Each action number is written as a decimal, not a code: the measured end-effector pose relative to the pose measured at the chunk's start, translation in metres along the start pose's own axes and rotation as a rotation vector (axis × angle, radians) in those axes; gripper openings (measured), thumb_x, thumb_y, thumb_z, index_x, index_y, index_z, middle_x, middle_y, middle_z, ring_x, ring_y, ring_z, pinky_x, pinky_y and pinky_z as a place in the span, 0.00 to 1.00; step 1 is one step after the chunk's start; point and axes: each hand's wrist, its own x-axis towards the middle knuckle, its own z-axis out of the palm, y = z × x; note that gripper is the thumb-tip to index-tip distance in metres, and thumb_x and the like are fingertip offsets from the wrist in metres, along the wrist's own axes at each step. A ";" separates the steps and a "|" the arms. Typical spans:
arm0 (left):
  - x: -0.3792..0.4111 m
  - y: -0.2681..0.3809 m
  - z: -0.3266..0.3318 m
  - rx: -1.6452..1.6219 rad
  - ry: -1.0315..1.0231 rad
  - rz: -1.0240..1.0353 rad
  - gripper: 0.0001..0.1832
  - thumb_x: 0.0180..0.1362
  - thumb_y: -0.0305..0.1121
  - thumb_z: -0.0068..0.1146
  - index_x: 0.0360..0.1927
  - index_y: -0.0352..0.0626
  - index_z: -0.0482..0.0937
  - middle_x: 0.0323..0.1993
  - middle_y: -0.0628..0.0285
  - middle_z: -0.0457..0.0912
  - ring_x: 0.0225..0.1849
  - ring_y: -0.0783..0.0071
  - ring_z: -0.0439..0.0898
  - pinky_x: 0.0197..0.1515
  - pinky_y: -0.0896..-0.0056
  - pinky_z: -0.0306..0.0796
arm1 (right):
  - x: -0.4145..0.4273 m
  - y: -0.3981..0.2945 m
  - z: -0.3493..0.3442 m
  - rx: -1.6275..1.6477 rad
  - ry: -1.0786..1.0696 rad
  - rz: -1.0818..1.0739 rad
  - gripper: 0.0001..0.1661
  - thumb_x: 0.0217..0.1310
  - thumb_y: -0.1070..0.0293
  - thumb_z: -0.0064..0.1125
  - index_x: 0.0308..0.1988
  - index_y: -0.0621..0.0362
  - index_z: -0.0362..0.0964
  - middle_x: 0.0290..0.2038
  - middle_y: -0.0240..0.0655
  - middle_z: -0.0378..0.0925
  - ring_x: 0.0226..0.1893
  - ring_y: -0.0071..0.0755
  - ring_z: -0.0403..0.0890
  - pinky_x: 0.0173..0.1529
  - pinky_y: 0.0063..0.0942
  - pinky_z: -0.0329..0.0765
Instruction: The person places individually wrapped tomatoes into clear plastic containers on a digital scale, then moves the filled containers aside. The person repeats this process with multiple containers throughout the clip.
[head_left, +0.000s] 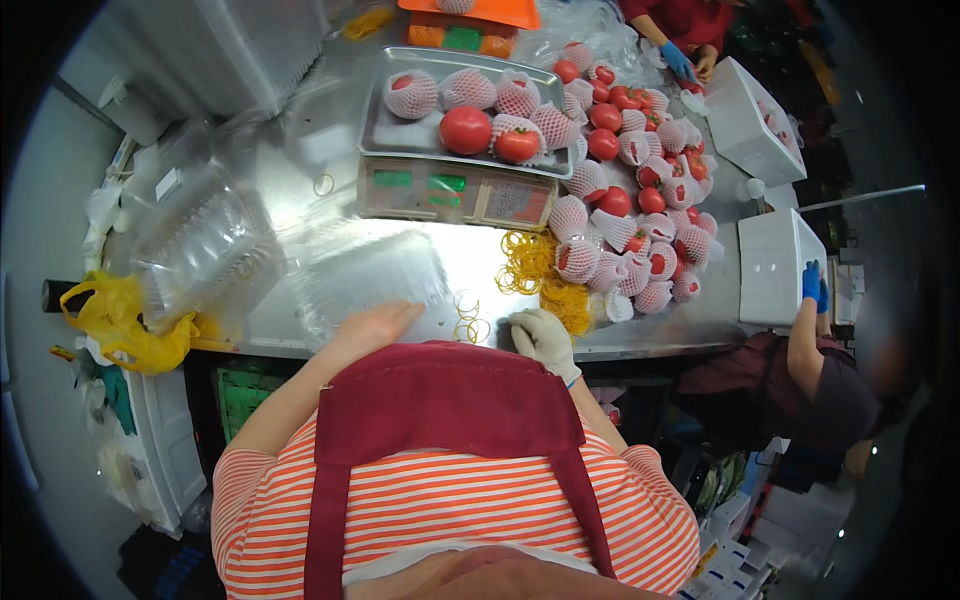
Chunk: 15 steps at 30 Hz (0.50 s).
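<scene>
My bare left hand (384, 322) is blurred, held low at the near edge of a clear plastic container or lid (375, 274) on the metal table; its grip cannot be made out. My right hand (541, 339), in a pale knitted glove, rests curled at the table's front edge, its fingertips hidden. Several loose rubber bands (471, 319) lie between the hands. Beyond the gloved hand is a heap of yellow rubber bands (529, 262). A digital scale (457, 191) bears a steel tray (371, 135) with tomatoes (465, 130), most in foam net sleeves.
Tomatoes in foam nets (652, 199) crowd the table's right side. Stacked clear containers (202, 240) and a yellow plastic bag (131, 322) are at left. Two white foam boxes (769, 262) stand at right. Co-workers' gloved hands (677, 61) are at the far right and near one box.
</scene>
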 end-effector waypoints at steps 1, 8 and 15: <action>0.006 -0.004 0.008 -0.090 -0.107 0.013 0.22 0.61 0.31 0.48 0.60 0.45 0.74 0.53 0.53 0.80 0.53 0.54 0.80 0.53 0.60 0.75 | 0.011 -0.008 -0.007 0.092 -0.003 0.048 0.07 0.56 0.71 0.58 0.36 0.58 0.79 0.33 0.40 0.80 0.36 0.47 0.80 0.42 0.38 0.77; 0.036 -0.026 0.022 -0.581 -0.362 0.074 0.17 0.60 0.39 0.55 0.50 0.46 0.83 0.43 0.57 0.85 0.48 0.55 0.82 0.49 0.62 0.75 | 0.138 -0.012 -0.066 0.200 0.508 -0.078 0.15 0.58 0.77 0.56 0.47 0.65 0.74 0.37 0.44 0.78 0.36 0.39 0.79 0.42 0.31 0.76; 0.125 -0.052 -0.116 -0.505 0.543 0.024 0.12 0.61 0.26 0.55 0.48 0.38 0.82 0.41 0.59 0.85 0.41 0.72 0.81 0.47 0.71 0.74 | 0.251 0.018 -0.094 -0.407 0.298 -0.100 0.38 0.47 0.68 0.66 0.60 0.57 0.65 0.57 0.48 0.69 0.57 0.54 0.71 0.61 0.41 0.70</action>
